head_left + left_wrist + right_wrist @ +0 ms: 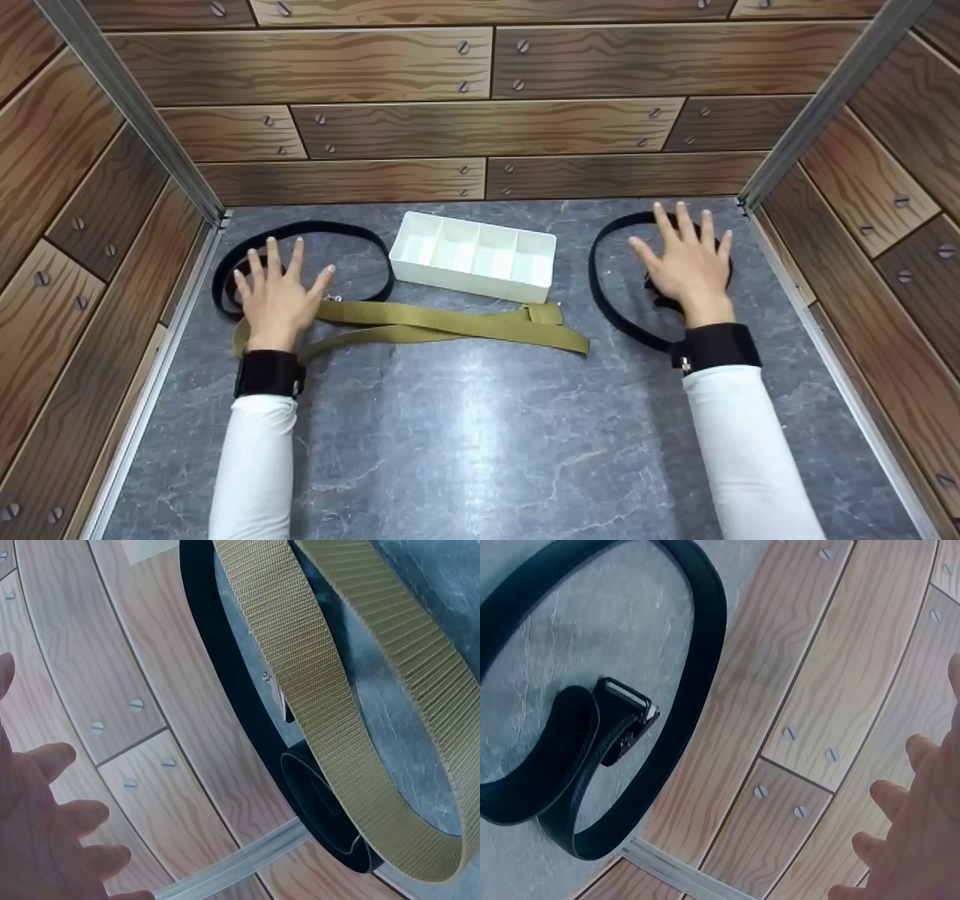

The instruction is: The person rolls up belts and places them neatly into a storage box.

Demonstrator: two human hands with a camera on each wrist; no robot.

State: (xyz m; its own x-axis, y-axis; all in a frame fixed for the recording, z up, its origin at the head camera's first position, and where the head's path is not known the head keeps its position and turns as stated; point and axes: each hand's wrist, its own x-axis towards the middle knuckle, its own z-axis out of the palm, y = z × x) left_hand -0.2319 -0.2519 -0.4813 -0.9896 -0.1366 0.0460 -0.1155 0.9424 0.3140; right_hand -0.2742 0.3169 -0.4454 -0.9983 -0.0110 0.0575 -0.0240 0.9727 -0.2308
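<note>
My left hand, fingers spread and palm down, is over the left end of an olive webbing belt and beside a looped black belt. In the left wrist view that hand is apart from the olive belt and the black belt. With fingers likewise spread, my right hand covers part of a second black belt. The right wrist view shows this belt curled on itself, its buckle inside the loop. Neither hand holds anything.
Between the two black belts stands a white tray with several compartments, just behind the olive belt. Wood-patterned panels enclose the grey marbled surface at the back and both sides, with metal strips along the side edges.
</note>
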